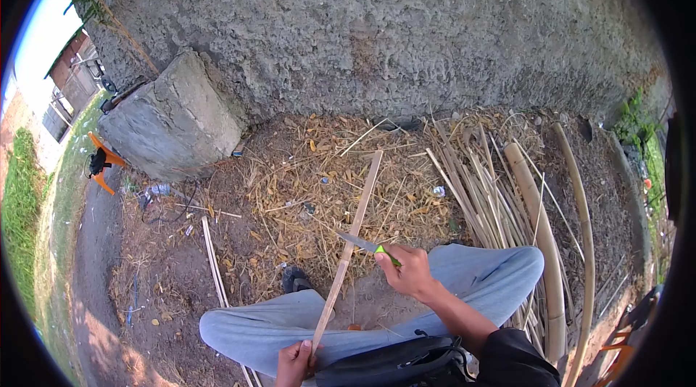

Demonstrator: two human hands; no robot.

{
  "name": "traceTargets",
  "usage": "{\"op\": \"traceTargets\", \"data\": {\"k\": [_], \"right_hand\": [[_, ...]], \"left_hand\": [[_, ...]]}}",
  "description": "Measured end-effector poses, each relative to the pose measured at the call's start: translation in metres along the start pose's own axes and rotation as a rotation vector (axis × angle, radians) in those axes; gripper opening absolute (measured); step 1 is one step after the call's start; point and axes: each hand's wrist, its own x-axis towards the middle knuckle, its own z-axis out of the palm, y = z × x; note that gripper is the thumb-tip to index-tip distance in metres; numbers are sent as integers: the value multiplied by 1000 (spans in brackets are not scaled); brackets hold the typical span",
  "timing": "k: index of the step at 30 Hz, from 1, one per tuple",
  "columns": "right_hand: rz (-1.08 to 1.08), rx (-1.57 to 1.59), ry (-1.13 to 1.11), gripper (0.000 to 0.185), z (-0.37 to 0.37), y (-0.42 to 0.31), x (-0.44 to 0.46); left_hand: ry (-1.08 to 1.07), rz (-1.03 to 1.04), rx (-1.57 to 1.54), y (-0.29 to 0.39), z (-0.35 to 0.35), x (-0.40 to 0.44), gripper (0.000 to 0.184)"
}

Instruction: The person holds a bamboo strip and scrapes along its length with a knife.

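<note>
Bamboo strips (pixel 484 202) crowd the right knee (pixel 522 265) — left grip (pixel 295 362) closed on a slat (pixel 341 269), right grip (pixel 409 271) on a knife (pixel 360 243).

Metal knife blade (pixel 361 243), matt wooden strip (pixel 344 257)

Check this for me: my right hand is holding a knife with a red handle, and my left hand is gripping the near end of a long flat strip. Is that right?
Not quite: the handle is green, not red, as the head view shows. Your right hand does hold the knife, and your left hand grips the strip's near end.
</note>
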Motion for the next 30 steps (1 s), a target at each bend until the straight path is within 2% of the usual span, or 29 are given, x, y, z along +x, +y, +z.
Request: {"op": "traceTargets", "data": {"k": [2,4,5,7,10,16,19,22,25,28,30], "right_hand": [[5,-15,-3,23,0,-1,0],[-8,-51,21,23,2,0,-1],[-9,-51,21,23,3,0,-1],[-75,-53,35,23,5,1,-3],[-176,-91,-8,24,2,-8,-2],[-234,-152,-52,25,0,-10,-3],[-196,-237,16,23,1,2,-4],[-70,-226,99,23,-11,20,11],[-6,-292,184,22,-17,43,21],[67,-352,177,22,-28,64,34],[7,-338,223,25,-25,73,38]], "left_hand": [[11,-39,-1,-2,0,0,46],[-55,99,-9,-3,2,-2,48],[-55,99,-10,-4,1,-2,48],[-77,-62,-21,-5,-3,-2,48],[-81,-76,-60,-3,-3,-1,47],[-114,-20,-119,-14,-7,3,46],[-156,-107,-186,-17,-12,2,45],[-171,-5,-111,-19,-13,0,45],[-166,-77,-63,-14,-14,0,45],[-163,-97,-40,-18,-11,3,46],[-155,-82,-42,-10,-9,1,46]]}}
